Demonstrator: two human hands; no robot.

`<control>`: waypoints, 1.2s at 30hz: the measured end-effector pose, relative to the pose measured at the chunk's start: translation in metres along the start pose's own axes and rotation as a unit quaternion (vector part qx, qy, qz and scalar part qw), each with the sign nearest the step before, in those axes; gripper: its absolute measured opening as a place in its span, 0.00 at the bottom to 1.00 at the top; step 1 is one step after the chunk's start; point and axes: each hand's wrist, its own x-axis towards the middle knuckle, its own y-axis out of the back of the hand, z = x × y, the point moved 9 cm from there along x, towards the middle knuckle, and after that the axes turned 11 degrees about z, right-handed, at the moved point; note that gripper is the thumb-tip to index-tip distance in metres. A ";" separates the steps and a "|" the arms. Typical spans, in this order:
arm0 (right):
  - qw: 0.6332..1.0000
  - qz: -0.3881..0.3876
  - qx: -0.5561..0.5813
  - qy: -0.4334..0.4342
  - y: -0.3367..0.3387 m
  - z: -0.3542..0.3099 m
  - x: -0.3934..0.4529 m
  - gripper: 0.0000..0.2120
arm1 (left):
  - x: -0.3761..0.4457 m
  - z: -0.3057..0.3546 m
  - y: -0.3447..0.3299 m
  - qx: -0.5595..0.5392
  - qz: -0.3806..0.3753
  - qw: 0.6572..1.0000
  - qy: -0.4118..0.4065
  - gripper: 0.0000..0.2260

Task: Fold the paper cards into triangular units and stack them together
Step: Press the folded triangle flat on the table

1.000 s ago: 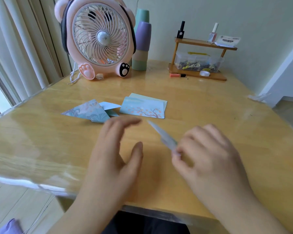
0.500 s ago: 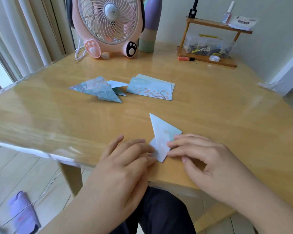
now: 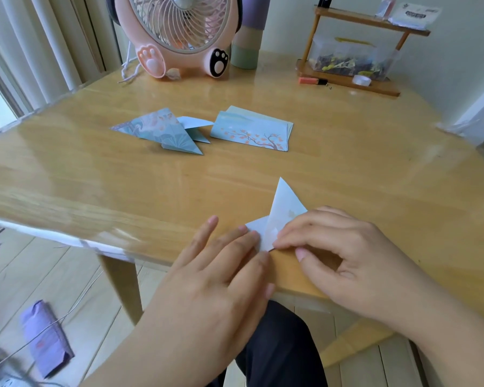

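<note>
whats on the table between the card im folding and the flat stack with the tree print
In the head view, only bare wooden table lies between the pale blue folded paper card and the flat stack of tree-printed cards.

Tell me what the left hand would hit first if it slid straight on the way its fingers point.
Probably the folded paper that its fingertips already touch, with the right hand just beyond; depth is hard to judge.

no legible text, white packet on shelf, print too blurred
</note>
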 end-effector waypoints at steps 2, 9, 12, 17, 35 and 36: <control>1.000 0.017 0.015 -0.022 -0.001 0.002 -0.001 0.10 | -0.005 -0.005 0.000 -0.043 0.004 0.997 0.062 0.15; 0.997 0.025 0.036 -0.066 -0.003 0.008 0.008 0.07 | -0.012 -0.011 0.001 -0.095 0.004 0.985 0.146 0.14; 0.997 -0.004 -0.003 -0.077 -0.008 0.019 0.026 0.06 | -0.012 -0.015 -0.005 -0.108 0.007 0.980 0.164 0.13; 0.990 -0.086 0.048 -0.101 -0.021 0.030 0.036 0.05 | -0.011 -0.015 -0.004 -0.083 0.006 0.985 0.151 0.17; 0.966 -0.211 -0.137 0.053 -0.039 0.027 0.062 0.11 | -0.012 -0.009 0.000 -0.049 0.026 0.993 0.105 0.11; 0.964 -0.212 -0.148 0.065 -0.039 0.025 0.063 0.11 | -0.012 -0.009 0.000 -0.049 0.023 0.993 0.103 0.11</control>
